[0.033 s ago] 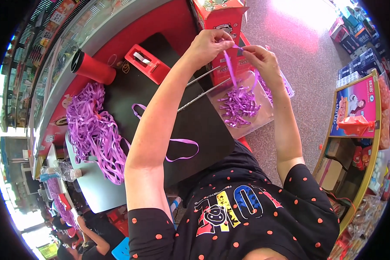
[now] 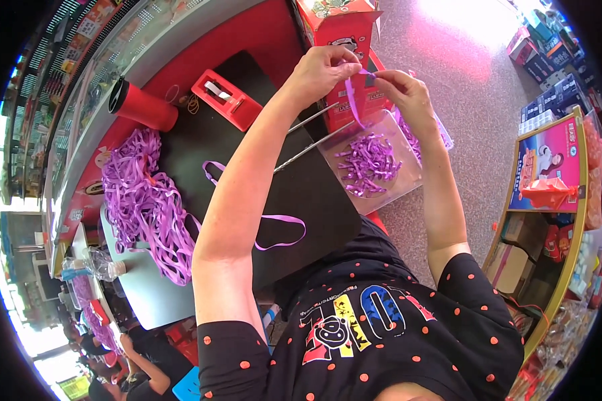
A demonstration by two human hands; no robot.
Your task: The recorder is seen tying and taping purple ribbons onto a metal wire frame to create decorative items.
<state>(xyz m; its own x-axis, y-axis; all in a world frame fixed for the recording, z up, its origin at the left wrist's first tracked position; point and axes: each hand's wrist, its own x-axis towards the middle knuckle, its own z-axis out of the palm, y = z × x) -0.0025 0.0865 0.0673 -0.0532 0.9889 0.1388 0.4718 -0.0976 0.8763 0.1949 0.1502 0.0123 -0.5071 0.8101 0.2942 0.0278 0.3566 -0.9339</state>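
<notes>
Presently, both hands are raised close together, and each one pinches the same purple ribbon (image 2: 352,100) between thumb and forefinger. The left hand (image 2: 326,72) holds it with bent knuckles, and the right hand (image 2: 408,100) grips it just beside, where a small dark piece is visible at the fingertips; its material I cannot tell. From the left fingers, one flat and soft strip of this ribbon hangs down, narrow and a little shiny. Below the hands, on the side of the body, there is a transparent plastic box (image 2: 408,182) with a smooth wall, and in it lies a loose heap of short purple pieces (image 2: 369,164), curled and crossing one another. Beyond the left hand stands a red carton (image 2: 341,40), printed and with straight edges. Two thin metal rods (image 2: 308,151) reach out below the left hand, over the dark, smooth tabletop (image 2: 324,200). To the left of the hands, past the left forearm, rest a red rectangular plastic case (image 2: 227,100) with a hollow middle, a matt red cylindrical cup (image 2: 144,107) lying on its side, and a thick, tangled bundle of purple ribbons (image 2: 144,194). Nearer to the body, one ribbon loop (image 2: 294,219) lies flat, rounded at its end.
</notes>
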